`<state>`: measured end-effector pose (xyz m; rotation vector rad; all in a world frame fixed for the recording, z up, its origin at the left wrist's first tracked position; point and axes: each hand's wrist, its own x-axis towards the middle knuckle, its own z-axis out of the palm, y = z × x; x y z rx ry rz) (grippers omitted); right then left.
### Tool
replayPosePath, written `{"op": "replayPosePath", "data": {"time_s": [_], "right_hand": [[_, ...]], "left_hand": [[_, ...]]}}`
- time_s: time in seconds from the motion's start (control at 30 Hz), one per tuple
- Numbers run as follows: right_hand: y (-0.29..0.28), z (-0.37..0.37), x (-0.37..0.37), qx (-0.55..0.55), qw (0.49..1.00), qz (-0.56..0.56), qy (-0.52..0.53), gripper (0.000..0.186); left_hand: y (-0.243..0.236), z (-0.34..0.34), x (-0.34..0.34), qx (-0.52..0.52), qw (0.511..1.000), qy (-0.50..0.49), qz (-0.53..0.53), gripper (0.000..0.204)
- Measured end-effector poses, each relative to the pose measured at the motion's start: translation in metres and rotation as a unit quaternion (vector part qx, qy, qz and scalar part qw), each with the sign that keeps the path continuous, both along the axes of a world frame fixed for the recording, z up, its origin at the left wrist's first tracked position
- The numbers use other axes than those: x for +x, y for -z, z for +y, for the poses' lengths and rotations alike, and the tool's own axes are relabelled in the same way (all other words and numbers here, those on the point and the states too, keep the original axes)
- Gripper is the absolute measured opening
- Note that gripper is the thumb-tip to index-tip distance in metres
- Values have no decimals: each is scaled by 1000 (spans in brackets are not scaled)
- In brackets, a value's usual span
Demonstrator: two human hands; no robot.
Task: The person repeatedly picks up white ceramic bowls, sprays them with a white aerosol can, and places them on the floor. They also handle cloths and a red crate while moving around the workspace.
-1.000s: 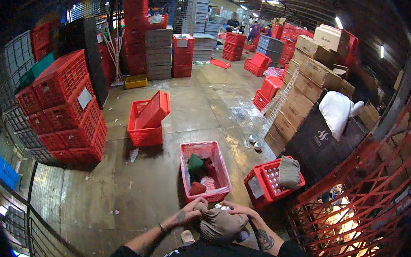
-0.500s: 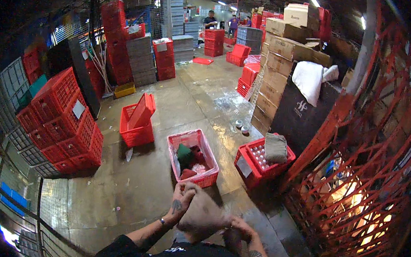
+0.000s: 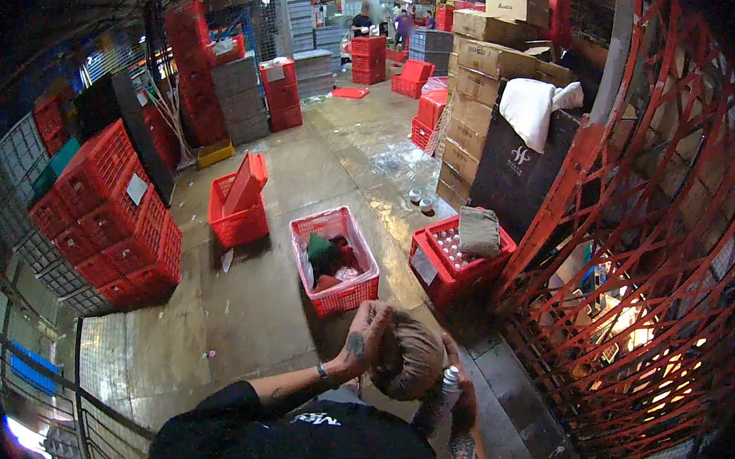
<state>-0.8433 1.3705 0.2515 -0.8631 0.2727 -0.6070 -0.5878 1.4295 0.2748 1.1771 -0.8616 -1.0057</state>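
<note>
a brown cloth (image 3: 409,358) is gripped by the left hand (image 3: 365,331); a small silver bottle (image 3: 451,381) is clasped in the right hand (image 3: 458,401), above a red crate (image 3: 335,261).

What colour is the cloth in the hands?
Brownish tan, the cloth; head view, the only one.

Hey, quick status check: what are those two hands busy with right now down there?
Left hand pressing a brown cloth. Right hand gripping a small bottle under it. Pink crate just ahead on the floor, not touched.
</note>
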Motion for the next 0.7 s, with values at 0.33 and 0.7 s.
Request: {"op": "replayPosePath", "data": {"time_s": [0.33,0.7], "right_hand": [[48,-20,-15,27,971,82,-224,110],[15,-23,9,50,990,101,-80,101]], "left_hand": [[-87,26,22,87,954,159,-238,45],[-81,80,20,-167,705,-137,-675,25]]}}
